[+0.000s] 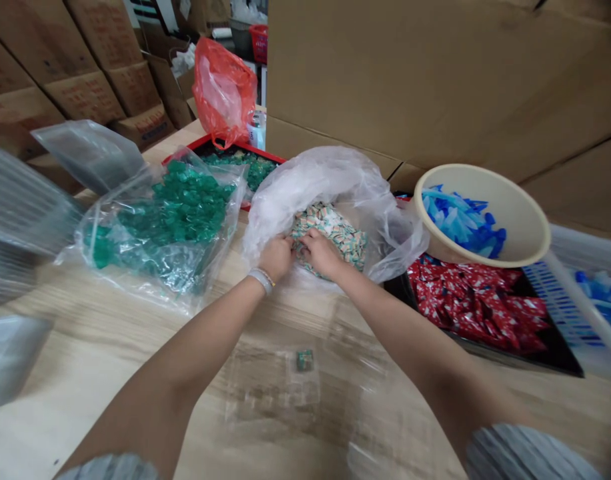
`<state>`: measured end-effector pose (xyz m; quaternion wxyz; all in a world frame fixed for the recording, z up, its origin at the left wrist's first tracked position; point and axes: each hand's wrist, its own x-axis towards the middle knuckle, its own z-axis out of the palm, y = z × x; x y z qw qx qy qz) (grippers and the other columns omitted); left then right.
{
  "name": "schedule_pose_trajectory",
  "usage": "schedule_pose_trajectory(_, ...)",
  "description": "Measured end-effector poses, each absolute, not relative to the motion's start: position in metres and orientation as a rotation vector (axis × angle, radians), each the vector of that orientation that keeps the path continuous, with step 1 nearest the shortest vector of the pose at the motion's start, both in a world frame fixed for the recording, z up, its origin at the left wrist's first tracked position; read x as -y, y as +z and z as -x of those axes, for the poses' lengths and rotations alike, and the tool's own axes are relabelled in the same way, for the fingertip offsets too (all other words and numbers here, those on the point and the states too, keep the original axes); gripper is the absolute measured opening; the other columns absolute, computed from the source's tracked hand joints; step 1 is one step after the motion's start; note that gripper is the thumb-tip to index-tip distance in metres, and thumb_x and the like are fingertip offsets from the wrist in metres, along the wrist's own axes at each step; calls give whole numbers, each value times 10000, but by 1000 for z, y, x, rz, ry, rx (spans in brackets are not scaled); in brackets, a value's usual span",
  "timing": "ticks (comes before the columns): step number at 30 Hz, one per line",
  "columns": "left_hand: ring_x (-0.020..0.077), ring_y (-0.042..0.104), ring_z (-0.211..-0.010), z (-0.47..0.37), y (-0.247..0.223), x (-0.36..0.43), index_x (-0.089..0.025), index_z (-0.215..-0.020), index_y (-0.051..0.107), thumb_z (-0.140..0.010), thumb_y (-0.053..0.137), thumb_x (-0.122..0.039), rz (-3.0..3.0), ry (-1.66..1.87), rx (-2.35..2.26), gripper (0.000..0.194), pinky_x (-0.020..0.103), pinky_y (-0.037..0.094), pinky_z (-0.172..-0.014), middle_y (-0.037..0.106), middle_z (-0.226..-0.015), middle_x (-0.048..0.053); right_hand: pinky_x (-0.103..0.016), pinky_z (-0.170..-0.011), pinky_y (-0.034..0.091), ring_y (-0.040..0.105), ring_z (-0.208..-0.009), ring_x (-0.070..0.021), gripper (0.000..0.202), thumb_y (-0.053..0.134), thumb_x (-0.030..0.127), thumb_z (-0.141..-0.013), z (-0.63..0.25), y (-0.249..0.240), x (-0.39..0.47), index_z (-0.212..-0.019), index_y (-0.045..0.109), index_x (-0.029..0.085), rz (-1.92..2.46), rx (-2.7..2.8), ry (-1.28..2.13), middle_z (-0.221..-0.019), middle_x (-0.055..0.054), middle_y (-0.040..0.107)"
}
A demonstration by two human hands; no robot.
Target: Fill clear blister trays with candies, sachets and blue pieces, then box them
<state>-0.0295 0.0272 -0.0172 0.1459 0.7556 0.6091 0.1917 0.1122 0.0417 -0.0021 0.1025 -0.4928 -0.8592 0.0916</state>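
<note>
Both hands are at the near side of an open clear plastic bag full of small flat pieces patterned in white, green and orange. My left hand, a band at its wrist, is closed at the bag's left edge. Beside it, my right hand rests over the pieces with its fingers curled in. The fingertips nearly meet, and whatever lies between them is too small or hidden to name. Closer to me, a blurred clear plastic tray has one small green patterned piece in a compartment.
A clear bag of green pieces lies left, near stacked clear containers. To the right, a cream basin of blue pieces sits above red packets in a black tray. Behind stand a red plastic bag and large cardboard.
</note>
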Motion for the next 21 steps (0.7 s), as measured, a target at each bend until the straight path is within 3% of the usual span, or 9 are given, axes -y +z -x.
schedule_pose_trajectory(4,182,578,-778,31,-20,-27,-108,-900,634,-778,427,-173,-2138,612,-1736,248,277,439,-725,627,-881,121,-272,-720,409,502,-816,-163,181,469,154,-764,-114,-2,-40,-917,562,176,1477,2518,174,-974,-70,502)
schedule_pose_trajectory(11,148,576,-743,30,-28,-31,-100,-883,630,-778,448,-189,-1847,1080,-1557,228,240,445,-705,655,-837,79,-272,-760,397,488,-872,-166,186,456,128,-759,-120,-10,-39,-891,575,182,1408,2442,280,-925,-54,504)
schedule_pose_trajectory(21,165,571,-766,24,-25,-40,-110,-854,655,-758,464,-139,-1973,941,-1447,215,275,451,-734,657,-828,79,-299,-771,401,486,-876,-185,226,456,113,-738,-123,-14,-41,-934,555,167,1388,2331,323,-916,-68,522)
